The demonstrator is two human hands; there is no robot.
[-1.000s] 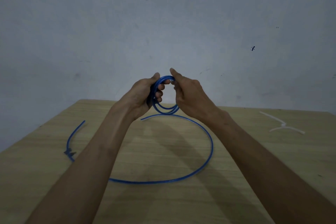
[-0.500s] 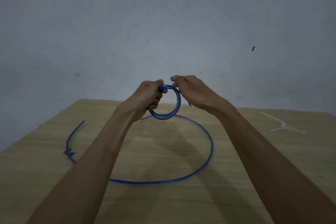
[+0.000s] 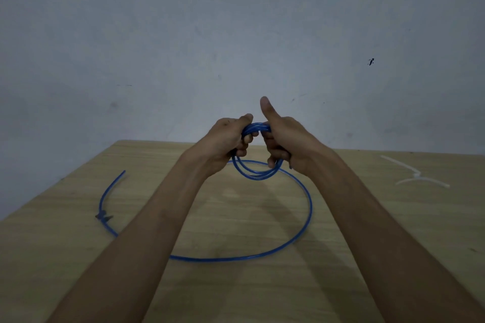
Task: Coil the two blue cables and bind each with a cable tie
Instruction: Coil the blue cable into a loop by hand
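Observation:
A small coil of blue cable (image 3: pixel 256 174) hangs in the air above the far middle of the wooden table (image 3: pixel 236 291). My left hand (image 3: pixel 225 143) grips the coil's left side. My right hand (image 3: pixel 284 143) closes its fingers around the right side, thumb pointing up. A second blue cable (image 3: pixel 307 214) lies loose on the table in one wide arc below my hands, its far end curving up at the left. Two white cable ties (image 3: pixel 417 177) lie crossed at the far right of the table.
A small dark piece (image 3: pixel 103 217) sits on the loose cable at the left. The table's far edge meets a grey-white wall (image 3: pixel 236 34). The left edge of the table runs diagonally toward me.
My right hand has shifted from pinching the coil's top to wrapping its fingers around the right side, thumb raised. The coil looks thicker, with more turns gathered. The loose cable has not moved.

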